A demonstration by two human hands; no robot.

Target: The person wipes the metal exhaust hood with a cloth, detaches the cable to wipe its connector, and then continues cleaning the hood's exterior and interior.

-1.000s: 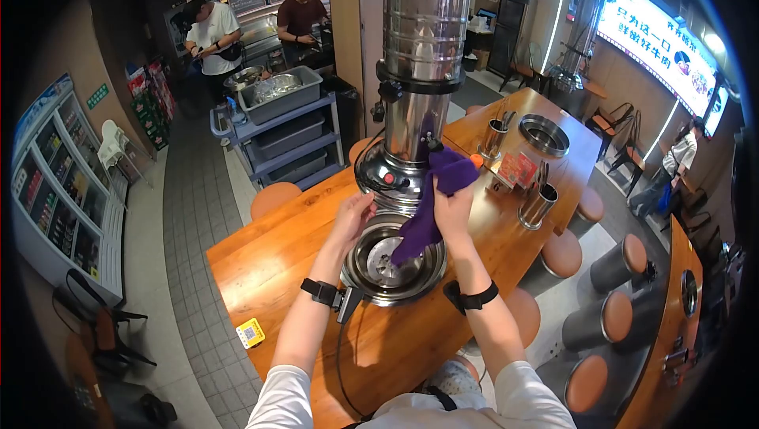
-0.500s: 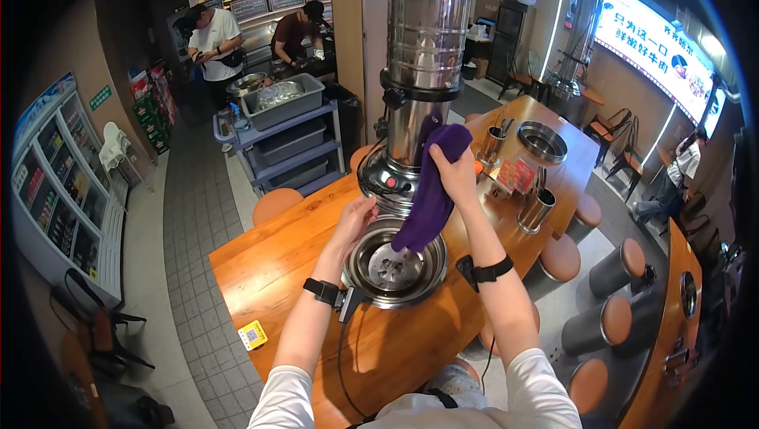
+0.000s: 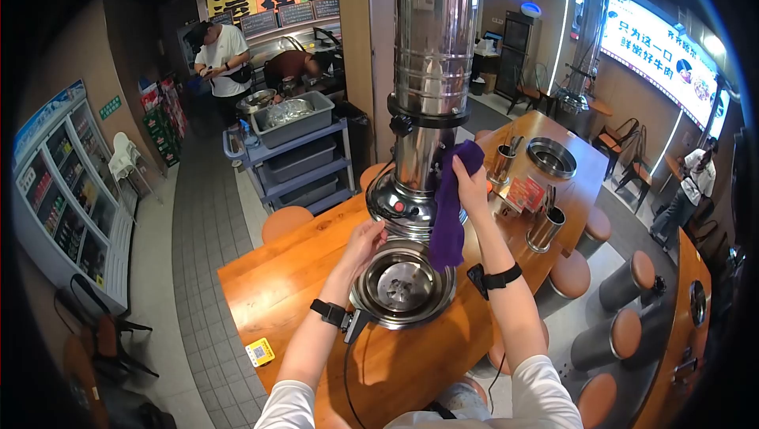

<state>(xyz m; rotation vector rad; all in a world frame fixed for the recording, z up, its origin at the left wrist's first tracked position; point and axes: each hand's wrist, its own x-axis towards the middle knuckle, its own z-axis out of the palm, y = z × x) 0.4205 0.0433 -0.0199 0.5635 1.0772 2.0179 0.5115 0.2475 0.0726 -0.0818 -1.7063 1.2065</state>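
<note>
A purple cloth (image 3: 449, 219) hangs from my right hand (image 3: 472, 184), whose fingers are closed round its upper part. The cloth lies along the right side of the shiny metal exhaust pipe (image 3: 417, 152), and its lower end reaches the rim of the round metal grill well (image 3: 365, 302) set in the wooden table. My left hand (image 3: 365, 247) is at the lower left of the pipe's flared base (image 3: 393, 206), fingers curled and tips together. Whether anything is between those fingertips is hidden. Both wrists wear black straps.
A second grill well (image 3: 551, 158), a cutlery cup (image 3: 545, 230) and a red card (image 3: 525, 192) are on the table's far part. Round stools (image 3: 569, 271) line its right side. A cart with grey bins (image 3: 296, 126) stands beyond. Two people are behind it, another far right.
My right hand has brought the cloth closer against the pipe's right side, and the cloth now hangs straighter. My left hand stays by the base. The view has shifted slightly.
</note>
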